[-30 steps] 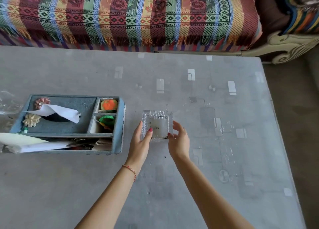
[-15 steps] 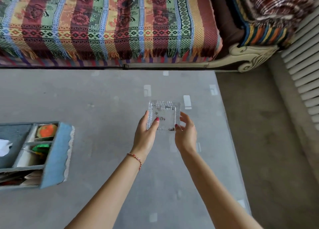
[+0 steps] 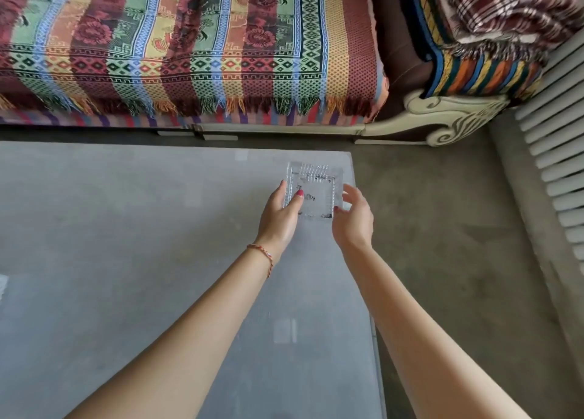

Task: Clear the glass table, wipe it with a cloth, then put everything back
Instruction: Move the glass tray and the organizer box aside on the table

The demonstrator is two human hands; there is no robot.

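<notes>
While gripped at both sides by left hand (image 3: 279, 218) and right hand (image 3: 352, 221), carried farther right: square ribbed clear-glass ashtray (image 3: 314, 191), now over smooth grey table (image 3: 126, 229) corner.

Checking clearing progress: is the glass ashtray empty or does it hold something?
Not empty. Dark specks, probably ash, lie on the floor of the glass ashtray, held level by the left hand and right hand.

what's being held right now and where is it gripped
A square glass ashtray, held by its near corners: left hand thumb on its left rim, right hand at its right corner.
</notes>
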